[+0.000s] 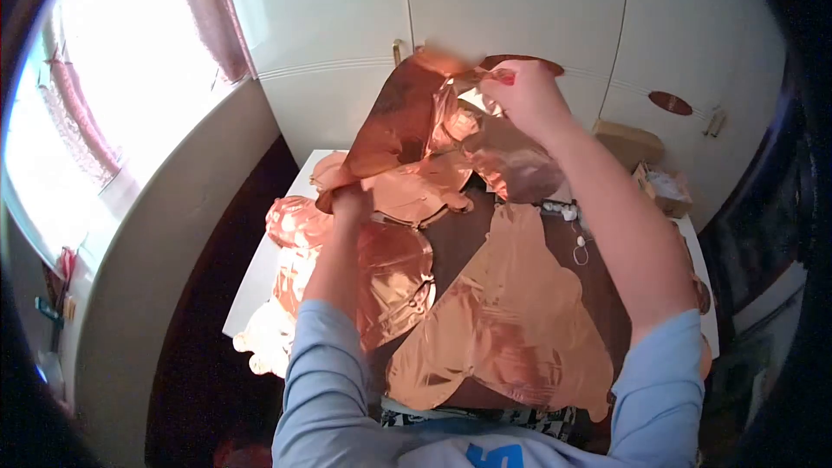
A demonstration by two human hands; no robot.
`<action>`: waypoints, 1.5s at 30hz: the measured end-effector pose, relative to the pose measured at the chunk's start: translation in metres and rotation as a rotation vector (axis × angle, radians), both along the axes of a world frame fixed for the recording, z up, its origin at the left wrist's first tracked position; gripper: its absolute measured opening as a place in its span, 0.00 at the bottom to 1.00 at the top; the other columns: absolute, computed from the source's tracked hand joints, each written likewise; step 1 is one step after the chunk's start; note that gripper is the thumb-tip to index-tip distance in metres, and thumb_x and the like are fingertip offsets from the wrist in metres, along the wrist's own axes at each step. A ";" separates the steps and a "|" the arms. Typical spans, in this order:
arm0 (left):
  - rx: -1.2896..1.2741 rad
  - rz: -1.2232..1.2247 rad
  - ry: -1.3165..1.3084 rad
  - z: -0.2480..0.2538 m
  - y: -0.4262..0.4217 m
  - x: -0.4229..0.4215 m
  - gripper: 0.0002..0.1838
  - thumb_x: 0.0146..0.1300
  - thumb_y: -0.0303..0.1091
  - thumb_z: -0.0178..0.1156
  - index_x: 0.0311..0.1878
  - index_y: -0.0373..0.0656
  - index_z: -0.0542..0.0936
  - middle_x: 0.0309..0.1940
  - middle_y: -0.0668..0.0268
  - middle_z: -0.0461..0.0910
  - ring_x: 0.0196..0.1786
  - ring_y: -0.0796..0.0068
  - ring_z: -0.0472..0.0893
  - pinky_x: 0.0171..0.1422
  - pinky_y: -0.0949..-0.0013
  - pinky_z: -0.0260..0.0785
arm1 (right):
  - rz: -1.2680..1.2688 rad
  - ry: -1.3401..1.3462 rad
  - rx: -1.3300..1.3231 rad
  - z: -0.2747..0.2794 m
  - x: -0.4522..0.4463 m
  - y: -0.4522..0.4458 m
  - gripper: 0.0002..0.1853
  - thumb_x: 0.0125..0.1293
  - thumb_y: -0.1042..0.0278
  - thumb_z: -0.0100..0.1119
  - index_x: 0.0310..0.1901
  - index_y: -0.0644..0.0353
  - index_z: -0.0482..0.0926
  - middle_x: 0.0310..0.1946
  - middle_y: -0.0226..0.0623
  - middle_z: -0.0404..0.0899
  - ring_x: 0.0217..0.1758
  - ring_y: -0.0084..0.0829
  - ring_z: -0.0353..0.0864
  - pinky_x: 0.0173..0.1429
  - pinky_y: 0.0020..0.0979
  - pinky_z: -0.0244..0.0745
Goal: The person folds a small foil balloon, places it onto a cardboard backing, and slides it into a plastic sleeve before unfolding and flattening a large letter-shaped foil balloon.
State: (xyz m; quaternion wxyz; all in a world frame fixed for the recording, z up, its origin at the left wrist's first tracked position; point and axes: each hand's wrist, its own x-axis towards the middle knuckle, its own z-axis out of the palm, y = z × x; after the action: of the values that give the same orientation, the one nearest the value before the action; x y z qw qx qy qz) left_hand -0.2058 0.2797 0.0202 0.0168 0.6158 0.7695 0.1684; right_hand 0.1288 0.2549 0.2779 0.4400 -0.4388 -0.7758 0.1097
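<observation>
Between my hands hangs a crumpled, uninflated rose-gold foil balloon (407, 113), raised above the table and partly blurred by motion. My right hand (522, 95) is closed on its upper right part, fingers pinched together. My left hand (349, 199) is closed at its lower left edge, the fingertips partly hidden by foil. Below lies another flat foil balloon (511, 321), wide toward me and narrow at the far end. More rose-gold foil balloons (394, 277) lie on the left, overlapping and shiny.
The table (251, 295) has a white edge and a dark top. At its back right are a small box (666, 189) with whitish contents, a white cable (581, 247) and a brown carton (628, 140). Beyond stand white cabinet doors (520, 0); a curved wall (173, 208) and bright window are left.
</observation>
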 end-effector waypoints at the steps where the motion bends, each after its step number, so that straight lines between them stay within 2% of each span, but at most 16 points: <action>1: -0.028 0.050 0.007 -0.005 0.007 -0.015 0.34 0.72 0.53 0.50 0.69 0.33 0.68 0.62 0.41 0.75 0.65 0.43 0.75 0.73 0.50 0.62 | -0.018 -0.011 0.079 0.005 0.010 -0.005 0.12 0.63 0.66 0.66 0.43 0.66 0.85 0.28 0.34 0.85 0.31 0.24 0.81 0.38 0.30 0.76; 4: -0.007 0.066 0.008 -0.029 0.016 -0.044 0.38 0.67 0.58 0.55 0.70 0.38 0.68 0.69 0.44 0.69 0.73 0.47 0.68 0.76 0.52 0.58 | -0.058 0.093 0.094 0.009 0.055 0.008 0.14 0.62 0.63 0.66 0.44 0.64 0.85 0.31 0.45 0.86 0.32 0.39 0.85 0.42 0.39 0.78; 7: -0.061 -0.037 0.044 -0.061 0.047 -0.069 0.26 0.66 0.52 0.55 0.59 0.42 0.75 0.58 0.49 0.78 0.62 0.50 0.76 0.69 0.53 0.66 | -0.102 0.129 -0.110 0.030 0.101 -0.021 0.14 0.65 0.65 0.65 0.45 0.67 0.83 0.29 0.35 0.85 0.31 0.27 0.81 0.39 0.32 0.77; 8: -0.118 0.015 0.001 -0.020 0.029 -0.042 0.28 0.64 0.48 0.56 0.63 0.40 0.73 0.56 0.48 0.80 0.61 0.51 0.79 0.67 0.54 0.68 | -0.125 0.125 -0.113 0.035 0.114 -0.032 0.13 0.66 0.66 0.65 0.46 0.67 0.83 0.30 0.33 0.85 0.31 0.25 0.80 0.40 0.30 0.76; 10: -0.219 0.004 -0.447 -0.014 0.036 -0.038 0.26 0.64 0.46 0.57 0.60 0.40 0.75 0.46 0.52 0.85 0.47 0.53 0.85 0.57 0.56 0.75 | -0.170 0.121 -0.128 0.036 0.138 -0.054 0.11 0.68 0.68 0.63 0.46 0.67 0.83 0.31 0.30 0.84 0.32 0.20 0.78 0.40 0.26 0.75; 12: -0.095 -0.185 -0.630 -0.074 0.094 -0.080 0.21 0.63 0.46 0.62 0.50 0.38 0.82 0.37 0.55 0.86 0.37 0.59 0.85 0.46 0.59 0.78 | -0.212 -0.011 0.014 0.031 0.172 -0.064 0.10 0.70 0.69 0.62 0.46 0.66 0.83 0.32 0.30 0.84 0.33 0.19 0.78 0.41 0.25 0.75; 14: 0.131 -0.302 -0.546 -0.057 0.099 -0.087 0.20 0.62 0.46 0.65 0.45 0.37 0.85 0.35 0.54 0.86 0.36 0.60 0.85 0.45 0.58 0.78 | -0.241 -0.040 0.061 0.031 0.189 -0.077 0.09 0.71 0.70 0.60 0.46 0.67 0.83 0.34 0.30 0.85 0.34 0.18 0.79 0.42 0.24 0.76; 18: 0.172 -0.015 -0.354 -0.006 0.074 -0.049 0.30 0.59 0.59 0.64 0.47 0.39 0.87 0.38 0.51 0.87 0.45 0.56 0.87 0.51 0.60 0.78 | -0.254 0.082 -0.047 0.027 0.200 -0.108 0.08 0.73 0.73 0.59 0.47 0.67 0.82 0.35 0.29 0.85 0.37 0.17 0.79 0.43 0.22 0.75; 22: -0.033 -0.027 -0.148 -0.013 0.062 -0.025 0.46 0.54 0.72 0.60 0.67 0.45 0.76 0.70 0.49 0.70 0.72 0.52 0.70 0.76 0.48 0.57 | -0.198 0.133 -0.125 0.018 0.209 -0.121 0.08 0.73 0.74 0.59 0.47 0.68 0.82 0.36 0.27 0.84 0.37 0.15 0.79 0.43 0.21 0.75; 23: -0.358 0.009 -0.133 -0.007 0.066 -0.022 0.51 0.54 0.74 0.58 0.75 0.49 0.67 0.79 0.52 0.55 0.81 0.49 0.53 0.82 0.44 0.40 | -0.195 0.144 -0.129 0.016 0.211 -0.122 0.08 0.73 0.74 0.59 0.48 0.68 0.82 0.36 0.27 0.84 0.37 0.15 0.79 0.43 0.21 0.75; 33: -0.124 0.435 -0.006 -0.020 0.048 0.029 0.53 0.62 0.76 0.48 0.79 0.46 0.58 0.80 0.48 0.52 0.83 0.46 0.47 0.84 0.44 0.32 | -0.232 -0.038 -0.032 0.021 0.200 -0.127 0.10 0.70 0.72 0.61 0.49 0.67 0.82 0.35 0.32 0.85 0.37 0.20 0.80 0.44 0.25 0.76; 36: 0.037 0.238 0.025 -0.008 0.028 0.044 0.48 0.65 0.72 0.48 0.77 0.43 0.61 0.78 0.48 0.57 0.82 0.51 0.52 0.83 0.47 0.41 | -0.382 -0.055 -0.002 0.035 0.187 -0.119 0.11 0.69 0.71 0.62 0.49 0.66 0.82 0.33 0.33 0.85 0.36 0.19 0.81 0.43 0.26 0.76; 37: 0.209 0.027 -0.015 -0.005 0.010 0.054 0.41 0.67 0.61 0.57 0.73 0.41 0.66 0.74 0.47 0.64 0.79 0.50 0.59 0.79 0.48 0.53 | -0.410 -0.088 0.002 0.039 0.181 -0.120 0.11 0.69 0.71 0.62 0.49 0.66 0.82 0.34 0.32 0.84 0.36 0.18 0.80 0.42 0.26 0.75; 40: 0.213 -0.617 -0.302 -0.005 -0.074 0.104 0.36 0.58 0.43 0.70 0.67 0.38 0.71 0.66 0.44 0.70 0.70 0.44 0.68 0.74 0.47 0.60 | -0.467 -0.128 0.092 0.050 0.171 -0.127 0.12 0.70 0.71 0.63 0.51 0.65 0.82 0.35 0.31 0.84 0.37 0.17 0.78 0.41 0.24 0.74; 41: 0.221 -0.909 -0.298 0.007 -0.108 0.128 0.33 0.56 0.42 0.70 0.64 0.37 0.74 0.65 0.45 0.72 0.70 0.41 0.68 0.74 0.47 0.60 | -0.465 -0.111 0.149 0.047 0.171 -0.132 0.12 0.70 0.71 0.63 0.52 0.64 0.82 0.35 0.32 0.85 0.37 0.17 0.79 0.42 0.24 0.75; 45: 0.069 -1.151 -0.008 0.009 -0.218 0.191 0.36 0.56 0.52 0.69 0.65 0.42 0.75 0.65 0.47 0.71 0.71 0.44 0.66 0.75 0.39 0.54 | -0.383 -0.085 0.419 0.017 0.147 -0.177 0.09 0.67 0.71 0.62 0.47 0.61 0.81 0.29 0.39 0.83 0.29 0.23 0.80 0.36 0.29 0.74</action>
State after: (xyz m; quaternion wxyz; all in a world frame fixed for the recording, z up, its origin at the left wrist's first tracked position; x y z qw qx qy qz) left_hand -0.0150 0.0621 0.0296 0.0886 0.9349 0.3045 0.1593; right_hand 0.2762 0.0777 0.2947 0.5010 -0.4812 -0.7021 -0.1566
